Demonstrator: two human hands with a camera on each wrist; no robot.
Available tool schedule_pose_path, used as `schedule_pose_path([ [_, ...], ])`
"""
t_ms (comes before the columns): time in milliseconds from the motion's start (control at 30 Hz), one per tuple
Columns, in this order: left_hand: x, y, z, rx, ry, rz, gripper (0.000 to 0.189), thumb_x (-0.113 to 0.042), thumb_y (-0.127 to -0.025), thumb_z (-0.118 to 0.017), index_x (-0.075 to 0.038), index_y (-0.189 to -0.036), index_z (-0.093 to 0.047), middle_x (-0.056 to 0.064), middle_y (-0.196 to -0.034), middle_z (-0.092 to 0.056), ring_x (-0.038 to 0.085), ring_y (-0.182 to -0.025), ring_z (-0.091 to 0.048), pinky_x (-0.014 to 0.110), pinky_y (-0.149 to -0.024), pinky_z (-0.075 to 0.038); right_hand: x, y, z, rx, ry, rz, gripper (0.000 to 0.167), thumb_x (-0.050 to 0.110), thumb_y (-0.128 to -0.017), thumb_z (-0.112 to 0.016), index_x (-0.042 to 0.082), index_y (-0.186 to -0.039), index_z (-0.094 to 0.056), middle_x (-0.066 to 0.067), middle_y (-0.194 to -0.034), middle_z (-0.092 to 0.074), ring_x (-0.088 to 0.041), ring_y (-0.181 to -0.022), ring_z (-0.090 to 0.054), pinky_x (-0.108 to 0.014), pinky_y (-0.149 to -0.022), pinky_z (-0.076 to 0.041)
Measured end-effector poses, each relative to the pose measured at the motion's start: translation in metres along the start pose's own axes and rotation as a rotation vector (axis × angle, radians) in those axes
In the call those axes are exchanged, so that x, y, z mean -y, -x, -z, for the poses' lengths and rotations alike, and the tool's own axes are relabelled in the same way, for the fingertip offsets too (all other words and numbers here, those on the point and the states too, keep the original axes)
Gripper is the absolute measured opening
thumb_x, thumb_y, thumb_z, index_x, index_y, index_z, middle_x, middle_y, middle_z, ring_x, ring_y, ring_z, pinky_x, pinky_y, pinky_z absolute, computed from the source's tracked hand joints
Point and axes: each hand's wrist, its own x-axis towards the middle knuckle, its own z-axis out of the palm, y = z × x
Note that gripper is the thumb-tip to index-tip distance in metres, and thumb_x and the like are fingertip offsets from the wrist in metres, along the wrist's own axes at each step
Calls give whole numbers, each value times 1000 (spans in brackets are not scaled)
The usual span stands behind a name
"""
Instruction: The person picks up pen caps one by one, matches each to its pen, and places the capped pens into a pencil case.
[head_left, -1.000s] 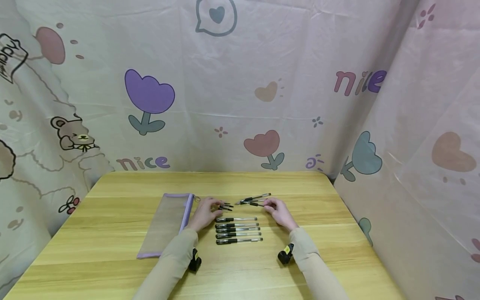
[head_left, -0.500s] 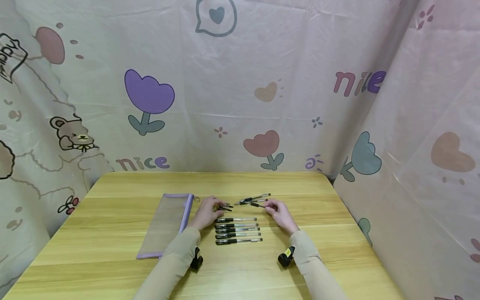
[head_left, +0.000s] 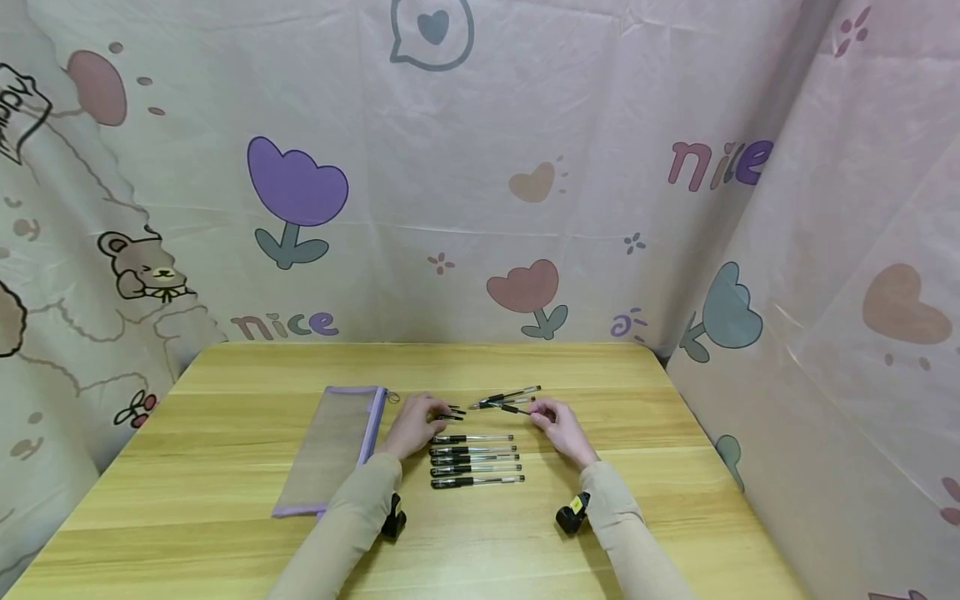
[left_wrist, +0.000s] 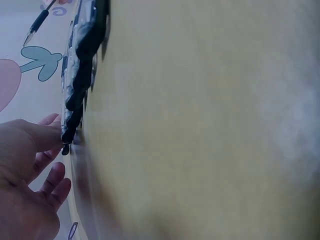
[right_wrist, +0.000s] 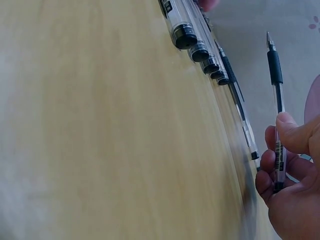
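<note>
In the head view, my right hand [head_left: 558, 427] grips a clear gel pen with a black grip section; in the right wrist view this gel pen [right_wrist: 276, 67] points its bare tip away from the hand, thumb against the barrel. My left hand [head_left: 414, 423] is bent over several small black pen caps [head_left: 454, 417] at the left, fingertips right at them; whether it pinches one I cannot tell. Two more uncapped pens [head_left: 517, 393] lie crossed between the hands. Nearer me, several capped gel pens [head_left: 480, 482] lie in a row, caps to the left.
A mesh zipper pouch [head_left: 330, 450] with lilac trim lies flat on the wooden table [head_left: 600, 567], left of the pens and beside the left forearm. A printed curtain [head_left: 450, 208] hangs behind the table and along its sides.
</note>
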Motion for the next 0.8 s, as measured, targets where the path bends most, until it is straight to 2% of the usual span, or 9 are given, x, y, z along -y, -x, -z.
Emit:
schedule_pose_path([
  [567,3,0,-1,-10,-2,31,13,-3,-85,-77,-9,-97,-77,7,-101,-68,34,-109,-58,55,-105,-41,-1,0,-1,9,-15,-1,10,-2,-95,-62,1,-100,-70,-13,-96,-68,-14,-88,-56,-22,-79,-45],
  [800,4,1,0,-11,17,44,10,-6,-88,-74,-10,-97,-76,8,-106,-69,33,-112,-57,55,-104,-43,1,0,-1,10,-1,-15,11,-1,-95,-61,2,-101,-70,-11,-96,-68,-13,-87,-55,-23,-79,-45],
])
